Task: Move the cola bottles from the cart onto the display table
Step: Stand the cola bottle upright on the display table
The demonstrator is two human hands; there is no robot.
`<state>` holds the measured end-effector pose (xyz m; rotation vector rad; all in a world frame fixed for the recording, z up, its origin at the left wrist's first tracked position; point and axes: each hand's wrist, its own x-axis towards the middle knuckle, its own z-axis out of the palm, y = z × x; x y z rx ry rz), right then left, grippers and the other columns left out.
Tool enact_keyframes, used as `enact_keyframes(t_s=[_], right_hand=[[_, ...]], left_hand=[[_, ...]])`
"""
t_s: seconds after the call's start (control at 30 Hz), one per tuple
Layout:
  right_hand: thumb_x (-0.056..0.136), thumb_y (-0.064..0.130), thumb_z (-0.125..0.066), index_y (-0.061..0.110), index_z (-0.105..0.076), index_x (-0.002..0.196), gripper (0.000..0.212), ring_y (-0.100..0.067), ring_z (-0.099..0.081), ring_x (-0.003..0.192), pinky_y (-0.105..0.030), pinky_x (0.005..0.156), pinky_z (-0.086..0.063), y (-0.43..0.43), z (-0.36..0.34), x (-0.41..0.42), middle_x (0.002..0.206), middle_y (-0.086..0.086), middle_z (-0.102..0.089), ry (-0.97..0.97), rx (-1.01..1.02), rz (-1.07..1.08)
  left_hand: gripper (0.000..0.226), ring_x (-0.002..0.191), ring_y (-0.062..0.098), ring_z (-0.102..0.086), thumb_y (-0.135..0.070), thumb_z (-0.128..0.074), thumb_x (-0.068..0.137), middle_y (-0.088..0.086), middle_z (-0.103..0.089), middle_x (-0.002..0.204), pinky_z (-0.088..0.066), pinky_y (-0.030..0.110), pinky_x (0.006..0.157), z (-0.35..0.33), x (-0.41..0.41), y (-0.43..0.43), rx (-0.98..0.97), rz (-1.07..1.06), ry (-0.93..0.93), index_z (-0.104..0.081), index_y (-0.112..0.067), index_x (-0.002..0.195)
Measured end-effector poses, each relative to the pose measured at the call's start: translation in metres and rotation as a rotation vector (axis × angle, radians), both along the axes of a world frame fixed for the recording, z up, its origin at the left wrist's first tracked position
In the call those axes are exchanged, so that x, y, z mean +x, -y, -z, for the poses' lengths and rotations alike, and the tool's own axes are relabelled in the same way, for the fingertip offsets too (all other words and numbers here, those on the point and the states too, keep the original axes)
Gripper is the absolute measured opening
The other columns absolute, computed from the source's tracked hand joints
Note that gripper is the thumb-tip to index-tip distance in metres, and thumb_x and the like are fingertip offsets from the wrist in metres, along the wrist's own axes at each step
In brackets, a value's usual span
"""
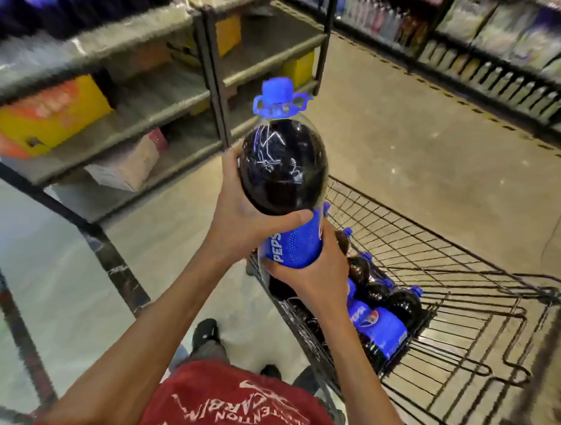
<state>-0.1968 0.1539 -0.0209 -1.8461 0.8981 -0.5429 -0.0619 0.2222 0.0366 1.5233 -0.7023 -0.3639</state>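
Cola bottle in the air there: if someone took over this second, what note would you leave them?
Left grip holds the bottle round its dark upper body. Right grip holds its blue label from below.
The bottle is above the near end of the cart, clear of it.
Done: this one is out of the cart.
To do: set it on the display table, then move the other bottles lying in the cart. How many were already moved cannot be told.
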Motion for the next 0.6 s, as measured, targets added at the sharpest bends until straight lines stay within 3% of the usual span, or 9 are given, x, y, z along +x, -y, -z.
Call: enact_keyframes(t_s=[0.07, 0.17, 0.33, 0.43, 0.53, 0.6], right_hand=[[0.049, 0.057, -0.092, 0.042, -0.049, 0.127, 0.091, -0.001, -0.063, 0.101, -0.035, 0.086, -0.055, -0.011, -0.005, 0.019, 0.112, 0.022, -0.065, 0.018, -0.011, -0.068], [0.046, 0.058, -0.090, 0.042, -0.050, 0.123, 0.088, -0.002, -0.063, 0.099, -0.036, 0.085, -0.055, -0.032, -0.012, 0.050, 0.110, 0.021, -0.066, 0.050, -0.014, -0.148], [0.050, 0.045, -0.096, 0.052, -0.050, 0.108, 0.075, 0.005, -0.062, 0.093, -0.013, 0.074, -0.048, -0.073, -0.021, 0.108, 0.103, 0.030, -0.063, 0.112, -0.047, -0.315], [0.051, 0.038, -0.099, 0.041, -0.054, 0.120, 0.082, -0.002, -0.065, 0.099, -0.015, 0.075, -0.049, -0.101, -0.024, 0.144, 0.109, 0.026, -0.065, 0.153, -0.039, -0.397], [0.051, 0.034, -0.100, 0.046, -0.052, 0.121, 0.086, -0.003, -0.067, 0.096, -0.018, 0.072, -0.054, -0.130, -0.026, 0.179, 0.109, 0.023, -0.067, 0.184, -0.016, -0.468], [0.052, 0.031, -0.100, 0.047, -0.052, 0.119, 0.085, -0.001, -0.066, 0.095, -0.012, 0.072, -0.052, -0.149, -0.027, 0.202, 0.108, 0.026, -0.066, 0.201, 0.005, -0.507]], left_hand=[[0.109, 0.126, -0.003, -0.053, -0.015, -0.094, 0.052, -0.006, -0.051, 0.137, -0.044, 0.015, 0.100, -0.006, 0.012, -0.020, -0.023, -0.051, 0.031, -0.030, -0.008, 0.139], [0.108, 0.124, -0.011, -0.051, -0.009, -0.092, 0.053, -0.012, -0.048, 0.136, -0.041, 0.010, 0.100, -0.016, 0.031, -0.054, -0.047, -0.131, 0.074, -0.027, -0.011, 0.139], [0.114, 0.132, 0.003, -0.049, -0.028, -0.093, 0.051, -0.006, -0.046, 0.142, -0.044, 0.026, 0.109, -0.028, 0.073, -0.118, -0.047, -0.276, 0.115, -0.028, -0.011, 0.143], [0.116, 0.136, 0.011, -0.047, -0.034, -0.093, 0.052, -0.002, -0.042, 0.147, -0.045, 0.027, 0.108, -0.031, 0.101, -0.154, -0.040, -0.346, 0.154, -0.027, -0.013, 0.146], [0.115, 0.133, 0.004, -0.049, -0.021, -0.096, 0.051, -0.026, -0.044, 0.140, -0.044, 0.017, 0.102, -0.032, 0.127, -0.187, -0.032, -0.392, 0.185, -0.027, -0.018, 0.143], [0.114, 0.132, 0.004, -0.050, -0.014, -0.094, 0.052, -0.030, -0.044, 0.136, -0.044, 0.016, 0.102, -0.031, 0.145, -0.209, -0.041, -0.413, 0.186, -0.027, -0.016, 0.144]])
